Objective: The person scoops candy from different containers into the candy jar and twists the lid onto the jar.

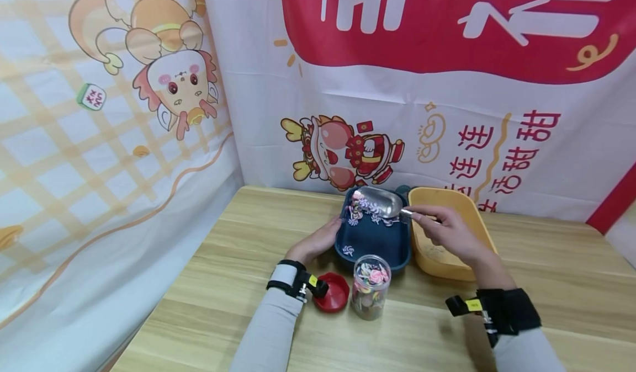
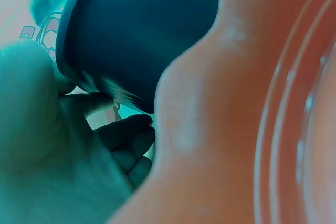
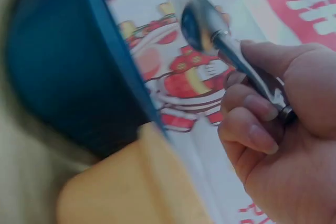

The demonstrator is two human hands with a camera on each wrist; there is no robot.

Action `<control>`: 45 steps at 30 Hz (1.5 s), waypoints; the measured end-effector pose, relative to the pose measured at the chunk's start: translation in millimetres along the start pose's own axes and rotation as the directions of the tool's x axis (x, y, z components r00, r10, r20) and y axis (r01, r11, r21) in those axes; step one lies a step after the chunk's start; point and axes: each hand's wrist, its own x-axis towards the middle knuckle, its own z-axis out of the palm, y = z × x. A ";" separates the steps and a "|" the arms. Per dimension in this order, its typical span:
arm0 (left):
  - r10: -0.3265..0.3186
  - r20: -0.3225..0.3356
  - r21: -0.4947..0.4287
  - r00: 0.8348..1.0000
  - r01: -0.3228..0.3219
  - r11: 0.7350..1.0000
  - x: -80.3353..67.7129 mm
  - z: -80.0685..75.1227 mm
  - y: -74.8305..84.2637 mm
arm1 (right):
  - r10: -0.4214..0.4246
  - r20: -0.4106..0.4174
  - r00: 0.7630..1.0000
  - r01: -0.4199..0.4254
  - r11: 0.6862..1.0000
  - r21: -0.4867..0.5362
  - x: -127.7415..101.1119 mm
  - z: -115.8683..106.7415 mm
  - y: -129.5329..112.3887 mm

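Right hand (image 1: 444, 229) grips the metal scoop (image 1: 383, 202), bowl over the candies at the blue tray's (image 1: 372, 245) far end | left hand (image 1: 318, 240) rests fingers-relaxed against that tray's left wall | candy jar (image 1: 370, 286) stands just before the tray

- Red lid (image 2: 294, 103): left wrist view, so close that it fills the right half, blurred, cut by the right and bottom edges.
- Blue tray (image 2: 142, 30): same view, top cut off; its inside hidden.
- Left hand (image 2: 47, 150): same view, out of focus, cut by the left and bottom edges; in the head view its fingertips are hidden behind the tray's left rim.
- Blue tray (image 3: 58, 77): right wrist view, motion-blurred, contents not visible.
- Yellow tub (image 3: 131, 187): same view, blurred, cut by the bottom edge.
- Scoop (image 3: 202, 22): handle hidden inside the right hand (image 3: 278, 145).
- Candies (image 1: 370, 206): head view, too small to tell apart.
- Jar (image 1: 370, 286): contents indistinct.
- Banner (image 1: 447, 24): lettering cut by the top edge.
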 end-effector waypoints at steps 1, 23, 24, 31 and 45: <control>-0.004 0.003 0.005 1.000 0.004 1.000 -0.1 0.3 -0.4 | -0.034 -0.009 0.999 0.035 0.999 0.018 -1.7 -3.1 -3.0; -0.016 0.032 -0.034 0.999 0.017 0.999 0.2 1.9 -3.1 | -0.166 0.173 0.971 0.210 0.938 -0.276 -77.4 -54.2 -94.3; -0.016 0.030 -0.035 0.999 0.017 0.999 0.1 1.8 -3.2 | -0.145 0.191 0.971 0.196 0.937 -0.288 -79.6 -54.0 -96.8; -0.062 0.011 -0.040 0.998 0.063 0.997 -2.1 1.1 -1.3 | -0.045 0.281 0.959 0.138 0.937 -0.320 -86.1 -49.8 -107.6; -0.066 0.015 -0.043 0.998 0.067 0.997 -3.8 1.7 1.0 | -0.051 0.243 0.969 0.140 0.920 -0.366 -89.0 -50.6 -110.6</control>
